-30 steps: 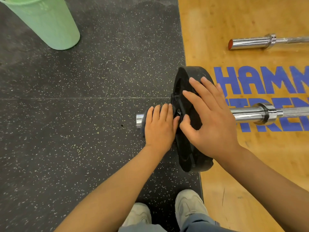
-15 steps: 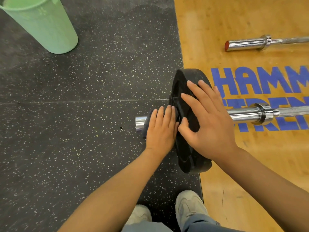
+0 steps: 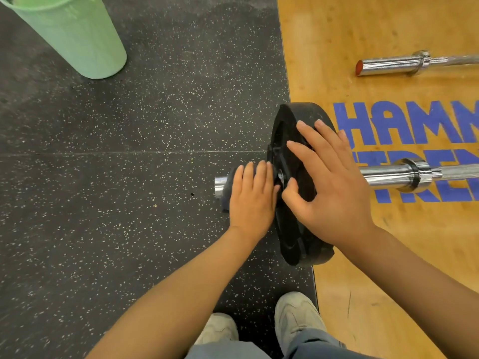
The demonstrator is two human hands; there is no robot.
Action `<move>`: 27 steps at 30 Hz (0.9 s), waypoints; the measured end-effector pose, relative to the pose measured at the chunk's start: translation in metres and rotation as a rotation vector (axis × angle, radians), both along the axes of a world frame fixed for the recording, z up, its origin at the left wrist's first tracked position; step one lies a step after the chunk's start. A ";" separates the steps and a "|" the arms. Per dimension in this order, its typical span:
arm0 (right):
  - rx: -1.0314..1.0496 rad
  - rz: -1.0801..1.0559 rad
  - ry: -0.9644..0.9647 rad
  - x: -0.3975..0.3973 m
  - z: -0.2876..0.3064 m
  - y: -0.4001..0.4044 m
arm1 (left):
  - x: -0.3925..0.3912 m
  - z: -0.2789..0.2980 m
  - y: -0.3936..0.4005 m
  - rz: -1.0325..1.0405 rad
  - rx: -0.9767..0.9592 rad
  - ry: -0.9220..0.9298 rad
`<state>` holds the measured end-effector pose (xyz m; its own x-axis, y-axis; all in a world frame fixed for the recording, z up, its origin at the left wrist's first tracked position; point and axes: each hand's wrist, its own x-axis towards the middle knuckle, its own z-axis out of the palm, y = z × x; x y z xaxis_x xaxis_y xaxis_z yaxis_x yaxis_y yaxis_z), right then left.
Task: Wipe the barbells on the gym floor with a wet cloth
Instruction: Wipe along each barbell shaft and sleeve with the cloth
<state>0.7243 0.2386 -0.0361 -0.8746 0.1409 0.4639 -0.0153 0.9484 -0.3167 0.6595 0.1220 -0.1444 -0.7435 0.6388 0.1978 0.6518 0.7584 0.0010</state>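
The landmark here is the black weight plate (image 3: 290,177), which stands on its edge on the near barbell (image 3: 399,174), just at the border between the dark rubber floor (image 3: 129,203) and the wooden platform (image 3: 388,281). On the outer side of the plate, the left hand (image 3: 251,200) is wrapped over the short chrome sleeve end (image 3: 219,186) with a dark cloth (image 3: 229,189) under the palm; the fingers curl over the cloth and the bar together, close against the plate's hub. The right hand (image 3: 334,187) lies on the face and rim of the plate with the fingers spread and nearly straight, and the thumb tip near the hub; it presses and does not grip.

The step in hand seems to be wiping the sleeve end beside the plate. To do it well, I think the right hand should hold the plate steady so the bar does not roll, while the left hand turns the cloth around the sleeve and slides it outward to the tip. The corner where sleeve meets hub probably collects dirt, so the cloth edge should go into it. Wet chrome may be slippery, so a firm wrap is better than a light one.

Beyond the plate, on the platform side, the bar continues past its collar (image 3: 414,174) over blue printed letters (image 3: 404,125). Farther from the plate a second barbell (image 3: 394,65) lies on the wood, with no plate visible on it. Far from the plate on the rubber side stands a pale green bucket (image 3: 77,40). Near the plate's lower edge, two light shoes (image 3: 298,320) are visible.
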 end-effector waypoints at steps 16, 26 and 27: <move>-0.006 0.005 0.006 0.003 -0.002 -0.001 | -0.020 -0.006 -0.048 0.039 0.087 0.048; 0.010 0.015 -0.022 0.003 0.001 0.001 | -0.018 -0.003 -0.007 -0.250 0.051 0.122; 0.009 0.018 -0.020 0.003 0.001 0.001 | -0.020 -0.005 -0.012 -0.265 0.044 0.140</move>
